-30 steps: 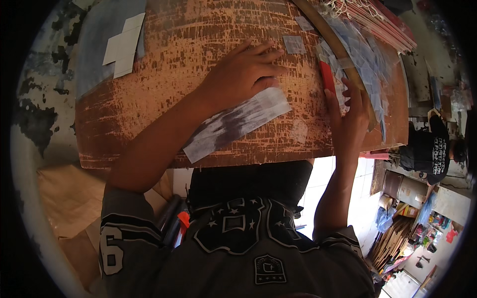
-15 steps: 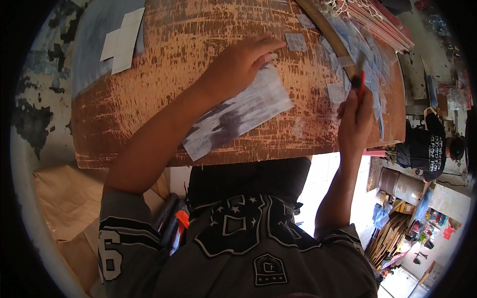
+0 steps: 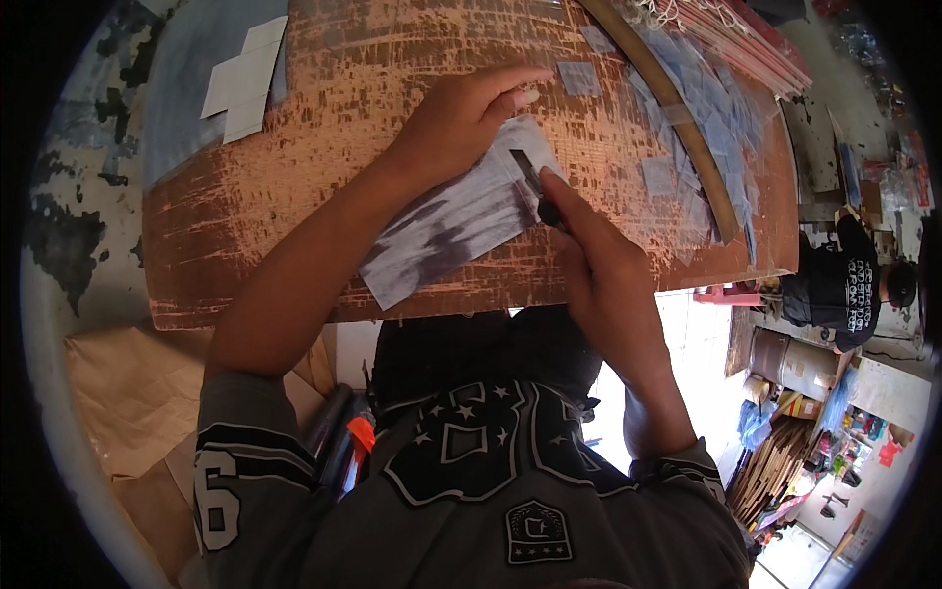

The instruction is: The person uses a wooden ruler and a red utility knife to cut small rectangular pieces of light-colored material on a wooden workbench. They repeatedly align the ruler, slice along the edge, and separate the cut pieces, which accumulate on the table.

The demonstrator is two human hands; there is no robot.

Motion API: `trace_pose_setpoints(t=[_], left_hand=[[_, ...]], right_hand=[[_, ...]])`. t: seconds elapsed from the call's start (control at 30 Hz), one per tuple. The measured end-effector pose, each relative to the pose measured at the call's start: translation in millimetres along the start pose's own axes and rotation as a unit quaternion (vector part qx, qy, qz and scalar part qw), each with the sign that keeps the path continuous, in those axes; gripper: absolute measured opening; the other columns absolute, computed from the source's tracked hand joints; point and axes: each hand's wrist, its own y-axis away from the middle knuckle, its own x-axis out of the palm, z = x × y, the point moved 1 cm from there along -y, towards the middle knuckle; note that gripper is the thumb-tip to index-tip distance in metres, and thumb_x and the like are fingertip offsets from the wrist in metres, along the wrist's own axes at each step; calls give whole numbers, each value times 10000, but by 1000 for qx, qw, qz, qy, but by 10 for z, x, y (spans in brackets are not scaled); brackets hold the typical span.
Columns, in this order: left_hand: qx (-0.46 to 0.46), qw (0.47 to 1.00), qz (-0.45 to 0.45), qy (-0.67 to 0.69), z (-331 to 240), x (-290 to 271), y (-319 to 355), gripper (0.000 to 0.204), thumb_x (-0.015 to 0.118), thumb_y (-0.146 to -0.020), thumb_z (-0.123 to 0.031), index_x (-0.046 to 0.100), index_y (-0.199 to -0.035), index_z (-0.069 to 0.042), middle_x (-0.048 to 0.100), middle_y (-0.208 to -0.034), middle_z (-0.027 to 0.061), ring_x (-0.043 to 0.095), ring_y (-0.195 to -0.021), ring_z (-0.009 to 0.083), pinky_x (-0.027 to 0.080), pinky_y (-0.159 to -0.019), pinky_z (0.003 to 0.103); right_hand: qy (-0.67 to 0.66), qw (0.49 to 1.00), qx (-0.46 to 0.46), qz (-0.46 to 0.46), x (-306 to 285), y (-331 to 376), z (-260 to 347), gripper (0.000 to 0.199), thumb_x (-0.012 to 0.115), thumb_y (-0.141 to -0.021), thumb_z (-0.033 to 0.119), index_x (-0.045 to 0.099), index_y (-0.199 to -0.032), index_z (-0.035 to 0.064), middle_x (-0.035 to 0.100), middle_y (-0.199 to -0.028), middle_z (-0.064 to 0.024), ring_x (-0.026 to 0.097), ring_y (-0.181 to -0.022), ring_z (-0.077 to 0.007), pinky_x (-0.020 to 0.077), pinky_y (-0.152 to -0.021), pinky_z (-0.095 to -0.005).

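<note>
The right hand (image 3: 606,247) grips a knife (image 3: 549,210) over the sheet (image 3: 446,233), the left hand (image 3: 463,116) (fingers loosely outstretched) at its upper edge.

You wear a dark grey, short-sleeved shirt (image 3: 422,552). Across it run large black figures (image 3: 417,459) with pale outlines and small stars, plus a black, pale-edged crest (image 3: 537,532). Black, pale-edged bands circle each sleeve; the left sleeve (image 3: 247,395) also bears a pale numeral (image 3: 216,499). Your hands (image 3: 610,267) are bare.

The tabletop (image 3: 343,98) looks rough, the plastic-looking sheet (image 3: 453,224) glossy.
</note>
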Motion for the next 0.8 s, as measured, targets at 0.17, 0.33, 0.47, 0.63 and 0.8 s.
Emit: trace_pose_setpoints(t=[0.17, 0.33, 0.47, 0.63, 0.8], left_hand=[[54, 998, -18, -42, 118, 55, 1, 377, 643, -1152, -242, 720, -1512, -163, 687, -1576, 147, 590, -1530, 322, 506, -1249, 452], [80, 994, -12, -68, 141, 63, -7, 355, 673, -1127, -205, 751, -1467, -144, 647, -1620, 145, 476, -1620, 332, 443, -1312, 469], [85, 992, -5, -90, 118, 60, -11, 345, 684, -1114, -194, 767, -1443, -130, 635, -1633, 147, 474, -1622, 329, 446, -1310, 469], [79, 992, 1, -99, 98, 47, -10, 336, 682, -1111, -195, 777, -1425, -122, 630, -1635, 157, 470, -1624, 336, 448, -1309, 476], [82, 990, -2, -111, 110, 77, -16, 333, 675, -1115, -199, 779, -1422, -126, 631, -1635, 156, 478, -1619, 338, 453, -1303, 483]], right_hand=[[35, 999, 3, 20, 33, -24, 44, 623, 614, -1046, -31, 566, -1637, 159, 710, -1036, -237, 744, -926, -444, 582, -820, -548], [58, 998, 3, 11, 33, -25, 33, 628, 618, -1036, -29, 573, -1634, 157, 712, -1027, -241, 745, -901, -448, 585, -794, -546], [57, 998, -7, 11, 33, -13, 18, 630, 617, -1038, -23, 575, -1639, 162, 713, -1007, -240, 747, -885, -442, 586, -787, -543], [61, 996, 49, 50, -27, -23, 125, 603, 600, -1056, -62, 594, -1629, 122, 760, -1238, -293, 773, -1111, -451, 597, -951, -493], [72, 997, 12, 30, -3, 0, 57, 649, 622, -1039, -23, 571, -1653, 180, 687, -931, -220, 737, -816, -412, 574, -752, -533]])
